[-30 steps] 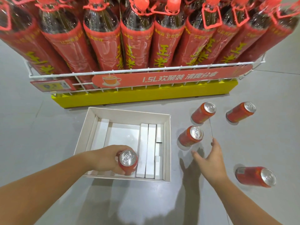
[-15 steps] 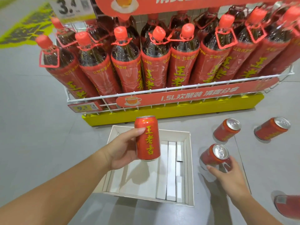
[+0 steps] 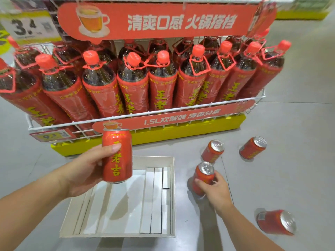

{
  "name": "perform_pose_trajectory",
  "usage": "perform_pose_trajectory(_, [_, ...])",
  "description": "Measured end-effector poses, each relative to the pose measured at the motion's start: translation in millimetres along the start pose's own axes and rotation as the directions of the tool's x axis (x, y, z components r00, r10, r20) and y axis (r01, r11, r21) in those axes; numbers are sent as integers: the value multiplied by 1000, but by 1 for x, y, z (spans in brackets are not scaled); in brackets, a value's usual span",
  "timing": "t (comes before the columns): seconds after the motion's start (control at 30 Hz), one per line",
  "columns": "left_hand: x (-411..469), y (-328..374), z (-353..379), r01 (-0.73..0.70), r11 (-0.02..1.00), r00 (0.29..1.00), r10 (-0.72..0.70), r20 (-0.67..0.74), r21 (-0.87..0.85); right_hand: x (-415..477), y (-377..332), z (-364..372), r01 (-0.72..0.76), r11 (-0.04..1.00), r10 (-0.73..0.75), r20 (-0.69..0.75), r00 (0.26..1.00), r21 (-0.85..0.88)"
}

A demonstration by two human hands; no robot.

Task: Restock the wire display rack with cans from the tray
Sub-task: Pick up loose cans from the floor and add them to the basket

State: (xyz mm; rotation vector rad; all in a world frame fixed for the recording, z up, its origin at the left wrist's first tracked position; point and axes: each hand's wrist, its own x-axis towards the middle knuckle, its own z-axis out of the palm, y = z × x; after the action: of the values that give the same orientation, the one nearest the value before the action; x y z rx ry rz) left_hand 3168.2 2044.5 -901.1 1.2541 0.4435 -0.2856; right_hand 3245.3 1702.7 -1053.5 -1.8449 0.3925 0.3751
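Note:
My left hand (image 3: pixel 85 169) grips a red can with yellow characters (image 3: pixel 117 156), held upright in the air above the white cardboard tray (image 3: pixel 171 196), which lies on the floor with no cans in it. My right hand (image 3: pixel 216 192) is closed around a second red can (image 3: pixel 203 173) standing on the floor just right of the tray. The white wire display rack (image 3: pixel 163 113) rises behind the tray; its lower shelf is packed with large red bottles.
Two more red cans (image 3: pixel 212 151) (image 3: pixel 252 147) stand on the grey floor to the right, and a third (image 3: pixel 275 221) lies on its side near my right forearm. A yellow base (image 3: pixel 181 132) runs under the rack. Red banners and price tags hang on the rack's front.
My left hand lifted a can out of the tray and raised it toward the rack. My right hand reached to the nearest floor can and closed on it. The view tilted upward.

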Motion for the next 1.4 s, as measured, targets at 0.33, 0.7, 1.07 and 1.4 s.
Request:
perform_pose_trajectory(0.33, [-11,76,42,-70,998,997,69,34,11,-40,-147,-43,224,975,-223,-63,973,6])
perform_pose_trajectory(0.7, [-110,312,147,-232,973,973,232,-2,-17,-161,-420,-129,385,922,-386,-134,913,-40])
perform_pose_trajectory(1.07, [-257,596,228,-385,923,923,385,32,15,-312,-716,-217,491,870,-492,-175,853,-49])
perform_pose_trajectory(1.4, [-381,806,257,-544,838,839,544,14,42,-434,-930,-242,561,827,-558,-159,814,-29])
